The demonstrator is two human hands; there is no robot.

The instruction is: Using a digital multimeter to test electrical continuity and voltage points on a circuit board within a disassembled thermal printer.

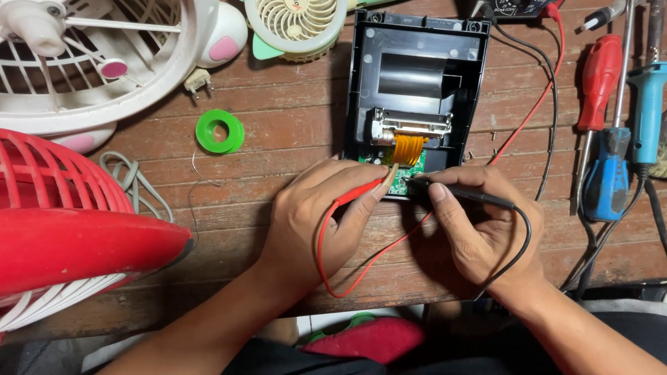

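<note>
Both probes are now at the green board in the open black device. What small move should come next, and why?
Probably hold both tips steady. The left hand presses the red probe and the right hand the black probe onto the small green circuit board. The tips sit very close together, beside the orange ribbon cable, so a slip could bridge contacts.

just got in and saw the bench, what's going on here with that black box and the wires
A person sits at a wooden table with an opened black device in front of them. The left hand holds a red test probe and the right hand holds a black test probe; both tips rest on the small green circuit board at the device's near edge. Screwdrivers lie to the right, a green reel and fans to the left.
</note>
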